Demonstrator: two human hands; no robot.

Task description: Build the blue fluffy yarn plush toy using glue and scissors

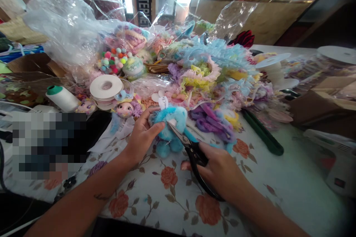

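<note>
A small fluffy blue plush toy with a white tag is held upright just above the floral tablecloth. My left hand grips it from the left side, thumb across its front. Black-handled scissors are in my right hand, fingers through the loops. The metal blades point up and left and touch the toy's upper part near the tag.
Behind the toy lies a heap of ruffled ribbon trims, small dolls, a bag of pompoms and crumpled clear plastic. A white ribbon reel and a thread cone stand at left, a dark green stick at right.
</note>
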